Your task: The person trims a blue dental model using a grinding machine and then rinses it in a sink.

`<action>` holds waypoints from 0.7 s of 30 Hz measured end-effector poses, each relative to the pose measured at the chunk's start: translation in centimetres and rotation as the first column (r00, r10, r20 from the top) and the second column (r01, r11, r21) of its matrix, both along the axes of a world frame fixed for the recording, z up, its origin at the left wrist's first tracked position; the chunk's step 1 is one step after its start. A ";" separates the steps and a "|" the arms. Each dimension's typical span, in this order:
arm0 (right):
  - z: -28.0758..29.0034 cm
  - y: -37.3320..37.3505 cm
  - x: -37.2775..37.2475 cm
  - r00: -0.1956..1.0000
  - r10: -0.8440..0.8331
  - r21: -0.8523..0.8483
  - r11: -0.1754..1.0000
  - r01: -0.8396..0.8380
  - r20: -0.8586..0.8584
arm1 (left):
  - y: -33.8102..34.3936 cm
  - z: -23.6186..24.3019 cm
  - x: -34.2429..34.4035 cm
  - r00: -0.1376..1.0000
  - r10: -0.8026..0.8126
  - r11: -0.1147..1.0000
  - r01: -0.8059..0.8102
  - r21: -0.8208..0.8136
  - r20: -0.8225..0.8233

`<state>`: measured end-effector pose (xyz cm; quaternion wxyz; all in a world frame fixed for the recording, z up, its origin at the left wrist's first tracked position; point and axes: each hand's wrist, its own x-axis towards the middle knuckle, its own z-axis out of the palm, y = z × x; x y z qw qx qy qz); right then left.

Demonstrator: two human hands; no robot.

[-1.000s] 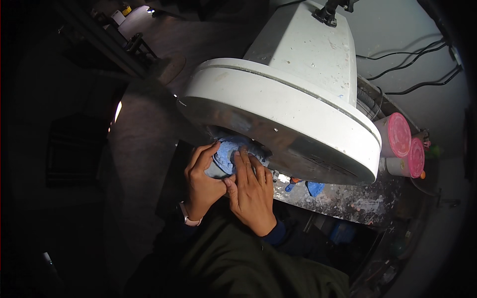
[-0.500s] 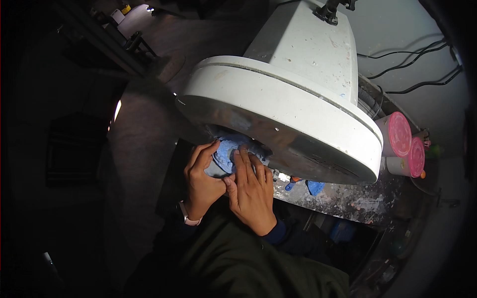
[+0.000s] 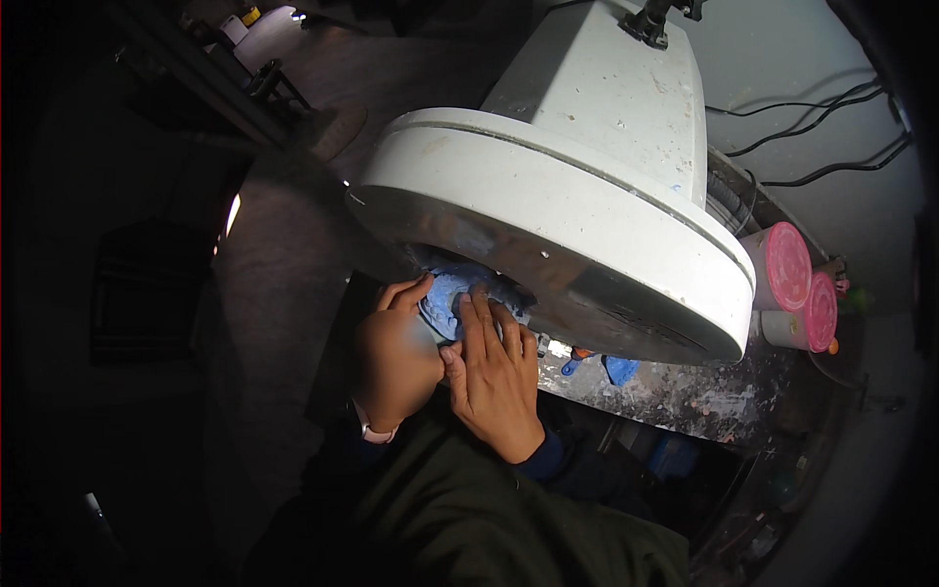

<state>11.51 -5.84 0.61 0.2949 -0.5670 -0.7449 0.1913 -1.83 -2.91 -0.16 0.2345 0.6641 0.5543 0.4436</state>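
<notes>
Head view: our left hand (image 3: 401, 352) grasps the blue piece (image 3: 443, 301) at left; our right hand (image 3: 499, 377), fingers extended, covers its right side.

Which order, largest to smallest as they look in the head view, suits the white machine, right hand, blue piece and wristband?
White machine
Right hand
Blue piece (partly covered; judged by visible part)
Wristband

Before the machine (image 3: 587, 225), a piece (image 3: 442, 308) lies under the right hand (image 3: 494, 377); rightward, a chunk (image 3: 619, 370) rests on the surface (image 3: 685, 403), tubs (image 3: 787, 266) beyond.
</notes>
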 end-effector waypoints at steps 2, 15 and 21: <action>0.0 0.0 0.1 1.000 0.003 0.001 1.000 -0.003 0.002 | 0.0 0.0 0.1 1.000 0.002 1.000 -0.002 -0.002 0.007; -0.2 0.1 0.1 1.000 0.012 -0.005 1.000 -0.012 -0.001 | 0.0 0.1 0.1 0.999 -0.001 1.000 0.002 -0.014 0.048; -0.2 0.1 0.1 1.000 0.012 -0.005 1.000 -0.012 0.006 | 0.1 0.1 0.2 0.999 0.000 1.000 0.001 -0.010 0.042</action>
